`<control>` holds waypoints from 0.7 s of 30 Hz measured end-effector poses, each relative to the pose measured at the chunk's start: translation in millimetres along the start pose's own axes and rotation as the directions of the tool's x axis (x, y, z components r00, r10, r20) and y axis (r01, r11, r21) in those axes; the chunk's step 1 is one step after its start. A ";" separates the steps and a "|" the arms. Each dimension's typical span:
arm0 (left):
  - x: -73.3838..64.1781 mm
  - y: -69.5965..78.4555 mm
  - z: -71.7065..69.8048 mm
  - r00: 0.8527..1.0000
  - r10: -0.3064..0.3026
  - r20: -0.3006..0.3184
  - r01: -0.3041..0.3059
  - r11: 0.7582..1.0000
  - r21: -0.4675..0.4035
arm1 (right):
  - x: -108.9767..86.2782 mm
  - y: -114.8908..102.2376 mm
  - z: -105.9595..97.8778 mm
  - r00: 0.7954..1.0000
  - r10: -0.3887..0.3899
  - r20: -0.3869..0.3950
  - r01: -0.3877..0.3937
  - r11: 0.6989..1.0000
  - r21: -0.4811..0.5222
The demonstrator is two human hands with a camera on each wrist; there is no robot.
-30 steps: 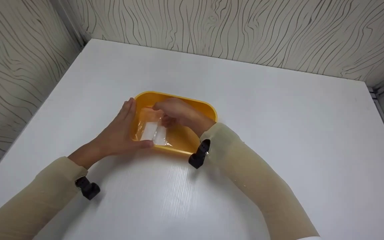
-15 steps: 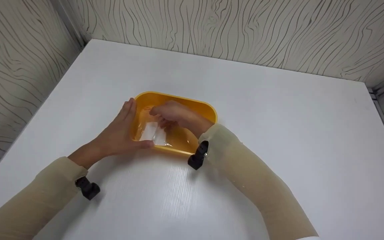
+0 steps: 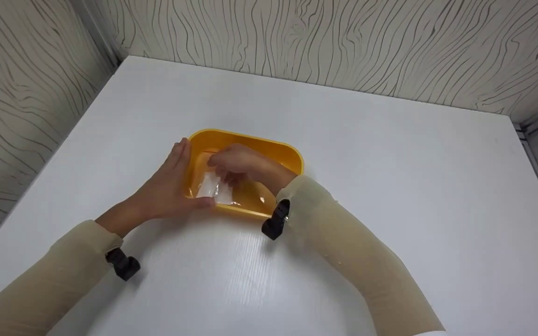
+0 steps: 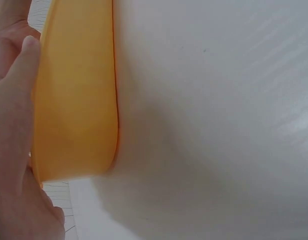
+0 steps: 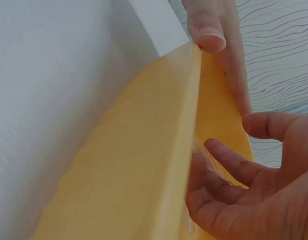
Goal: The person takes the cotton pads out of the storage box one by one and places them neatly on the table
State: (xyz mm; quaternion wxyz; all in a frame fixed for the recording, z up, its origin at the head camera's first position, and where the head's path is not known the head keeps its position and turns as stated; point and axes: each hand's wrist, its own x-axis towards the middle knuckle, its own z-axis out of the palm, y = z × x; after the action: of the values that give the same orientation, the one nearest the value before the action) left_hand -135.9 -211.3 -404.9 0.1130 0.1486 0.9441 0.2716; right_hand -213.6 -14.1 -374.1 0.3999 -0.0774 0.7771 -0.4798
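A yellow plastic bin stands on the white table. My left hand grips its left end, with the thumb on the near rim and the fingers along the left side. Inside the bin lies a clear plastic bag with white pieces showing through. My right hand reaches into the bin over the bag. The right wrist view has its thumb apart from the loosely bent fingers, which are at the clear plastic. Part of the bag is hidden beneath that hand.
The white table extends around the bin on all sides. Wood-grain patterned panels rise at the back and left. A small black camera sits on each wrist.
My right hand has shifted slightly left and toward me inside the bin, and the bag's upper part looks more folded. The left hand and the bin have stayed in place.
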 end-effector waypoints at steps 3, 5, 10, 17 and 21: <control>-0.1 0.5 0.1 1.000 -0.002 0.002 0.002 1.000 0.007 | 1.2 -0.2 0.5 1.000 -0.006 -0.012 0.007 0.999 0.038; 0.0 0.7 0.0 1.000 -0.005 0.002 0.005 1.000 0.006 | 2.2 -0.5 1.0 0.999 -0.008 -0.036 0.011 0.997 0.071; 1.0 0.7 -0.1 1.000 -0.007 0.001 0.007 1.000 0.001 | 2.8 -1.5 1.6 0.997 -0.036 -0.068 0.043 0.995 0.094; 0.7 0.9 0.1 1.000 -0.008 0.000 0.008 1.000 0.015 | 4.0 -2.3 3.2 0.995 -0.053 -0.080 0.061 0.993 0.099; 0.7 1.4 0.1 1.000 -0.009 0.004 0.009 1.000 0.021 | 5.4 -1.6 4.9 0.994 -0.043 -0.104 0.051 0.996 0.077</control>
State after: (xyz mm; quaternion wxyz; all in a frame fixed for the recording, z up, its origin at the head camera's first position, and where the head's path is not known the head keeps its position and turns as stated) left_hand -136.2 -209.9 -404.3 0.1147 0.1460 0.9473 0.2609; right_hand -214.2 -21.0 -376.9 0.3512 -0.0551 0.7748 -0.5228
